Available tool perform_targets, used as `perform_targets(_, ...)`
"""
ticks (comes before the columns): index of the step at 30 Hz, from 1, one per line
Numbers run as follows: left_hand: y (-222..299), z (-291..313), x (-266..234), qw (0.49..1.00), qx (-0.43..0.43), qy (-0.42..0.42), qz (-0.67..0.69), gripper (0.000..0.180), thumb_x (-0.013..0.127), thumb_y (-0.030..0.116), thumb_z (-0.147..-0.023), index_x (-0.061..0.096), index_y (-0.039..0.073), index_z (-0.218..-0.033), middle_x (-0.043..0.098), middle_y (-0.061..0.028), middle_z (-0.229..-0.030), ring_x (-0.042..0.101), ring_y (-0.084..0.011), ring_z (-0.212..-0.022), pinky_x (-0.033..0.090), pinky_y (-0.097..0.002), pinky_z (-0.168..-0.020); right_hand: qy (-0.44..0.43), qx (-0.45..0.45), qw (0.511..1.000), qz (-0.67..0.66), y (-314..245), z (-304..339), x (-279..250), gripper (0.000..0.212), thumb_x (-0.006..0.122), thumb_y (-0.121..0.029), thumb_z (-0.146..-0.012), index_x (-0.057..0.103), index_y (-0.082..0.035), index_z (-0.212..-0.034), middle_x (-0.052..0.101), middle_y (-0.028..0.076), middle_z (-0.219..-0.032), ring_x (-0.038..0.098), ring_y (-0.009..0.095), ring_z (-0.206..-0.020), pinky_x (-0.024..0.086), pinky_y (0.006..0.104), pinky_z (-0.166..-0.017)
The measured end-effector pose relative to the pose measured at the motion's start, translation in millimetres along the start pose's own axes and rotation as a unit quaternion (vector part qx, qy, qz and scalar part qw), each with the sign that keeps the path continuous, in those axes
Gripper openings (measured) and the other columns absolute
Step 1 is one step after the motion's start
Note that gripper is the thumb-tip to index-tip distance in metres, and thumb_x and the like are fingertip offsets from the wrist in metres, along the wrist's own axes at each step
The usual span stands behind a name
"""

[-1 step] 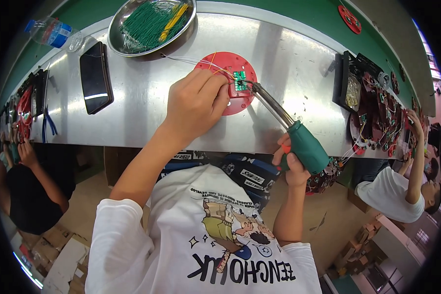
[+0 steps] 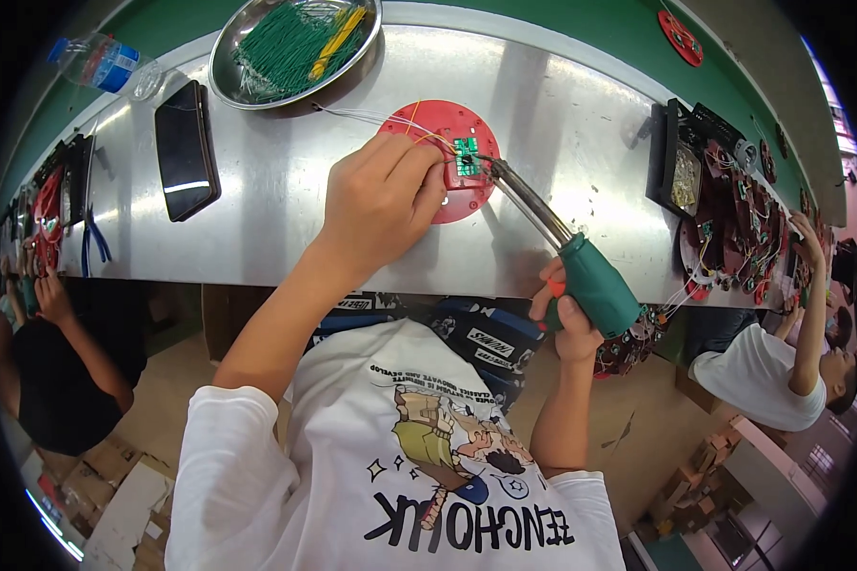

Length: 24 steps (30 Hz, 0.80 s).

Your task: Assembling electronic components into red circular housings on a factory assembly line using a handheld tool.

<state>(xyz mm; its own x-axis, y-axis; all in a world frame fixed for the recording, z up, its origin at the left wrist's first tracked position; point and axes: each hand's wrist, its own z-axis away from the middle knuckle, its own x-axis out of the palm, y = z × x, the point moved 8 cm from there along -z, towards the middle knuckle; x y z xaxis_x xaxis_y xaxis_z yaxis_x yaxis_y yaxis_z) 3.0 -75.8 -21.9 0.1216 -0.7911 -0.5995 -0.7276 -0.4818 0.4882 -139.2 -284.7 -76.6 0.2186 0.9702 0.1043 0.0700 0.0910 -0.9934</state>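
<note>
My left hand is pinched closed at the left edge of a small green circuit board. The fingers hide what lies between them. That board sits on a round red plastic disc lying on the metal bench. Thin white, yellow and red wires run across the disc beside my fingers. Wrapped around the handle of a green soldering gun, my right hand has its fingers near the orange-red trigger. The gun's metal tip reaches the right side of the circuit board.
A steel bowl of green and yellow wires stands at the back. Left of it are a black phone and a plastic bottle. A dark tray and heaped red discs lie to the right. People work on both sides.
</note>
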Motion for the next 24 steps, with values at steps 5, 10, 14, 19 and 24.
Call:
perform_targets(5, 0, 0, 0, 1.0, 0.004, 0.002, -0.001, 0.011, 0.067, 0.002, -0.073, 0.062, 0.004, -0.082, 0.059, -0.008, -0.075, 0.06, -0.0253, -0.065, 0.05, -0.0352, -0.055, -0.008, -0.016, 1.0, 0.009, -2, -2, 4, 0.037, 0.064, -0.023, -0.088, 0.057, 0.007, -0.109, 0.059, 0.023, -0.103, 0.058, 0.019, -0.052, 0.048, 0.0305, -0.049)
perform_targets(10, 0, 0, -1, 1.0, 0.006, -0.001, -0.005, 0.012, 0.067, 0.002, -0.073, 0.063, 0.003, -0.084, 0.06, -0.0084, -0.075, 0.06, -0.0258, -0.066, 0.05, -0.0357, -0.056, -0.004, -0.016, 1.0, 0.009, -2, -1, 4, 0.038, 0.064, -0.022, -0.088, 0.057, 0.008, -0.11, 0.059, 0.023, -0.104, 0.058, 0.019, -0.052, 0.049, 0.0306, -0.049)
perform_targets(14, -1, 0, -2, 1.0, -0.003, 0.007, 0.005, 0.012, 0.067, 0.001, -0.075, 0.064, 0.002, -0.087, 0.06, -0.0094, -0.076, 0.06, -0.0271, -0.066, 0.05, -0.0362, -0.056, 0.001, -0.017, 1.0, -0.001, 2, 0, 2, 0.039, 0.064, -0.022, -0.088, 0.057, 0.008, -0.111, 0.058, 0.024, -0.105, 0.058, 0.019, -0.053, 0.049, 0.0307, -0.049)
perform_targets(19, -18, 3, -20, 0.987, -0.128, 0.073, 0.057, 0.007, 0.065, 0.0, -0.084, 0.065, 0.0, -0.091, 0.061, -0.012, -0.078, 0.058, -0.0269, -0.065, 0.047, -0.0351, -0.056, 0.005, -0.017, 1.0, -0.007, 4, 1, -1, 0.039, 0.064, -0.022, -0.088, 0.056, 0.008, -0.111, 0.058, 0.024, -0.105, 0.058, 0.019, -0.053, 0.049, 0.0308, -0.049)
perform_targets(24, 1, 7, -36, 0.986, -0.012, 0.16, 0.045, 0.012, 0.066, -0.004, -0.082, 0.067, -0.001, -0.093, 0.062, -0.0121, -0.08, 0.058, -0.0256, -0.065, 0.046, -0.0341, -0.055, -0.004, -0.024, 1.0, -0.008, 1, 2, 1, 0.039, 0.064, -0.022, -0.088, 0.057, 0.008, -0.112, 0.058, 0.024, -0.106, 0.059, 0.02, -0.053, 0.049, 0.0305, -0.049)
